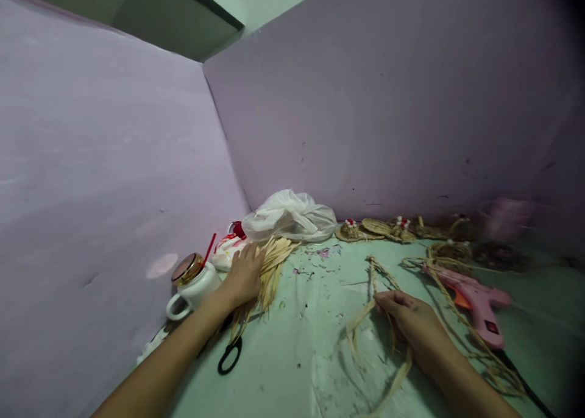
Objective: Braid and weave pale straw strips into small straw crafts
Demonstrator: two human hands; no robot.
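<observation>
My left hand (244, 275) lies on a bundle of dry straw strips (269, 265) at the left of the green table (301, 357), its fingers curled over the strips. My right hand (411, 323) rests at the centre right, fingers pinched on a plaited straw cord (377, 278) that loops across the table. Loose straw strands trail under and around that hand.
A white mug with a gold lid and red straw (192, 281) stands by the left wall. Black scissors (231, 354) lie near my left forearm. A pink glue gun (478, 302) lies at the right. A white plastic bag (290, 217) and small woven straw pieces (377, 228) line the back wall.
</observation>
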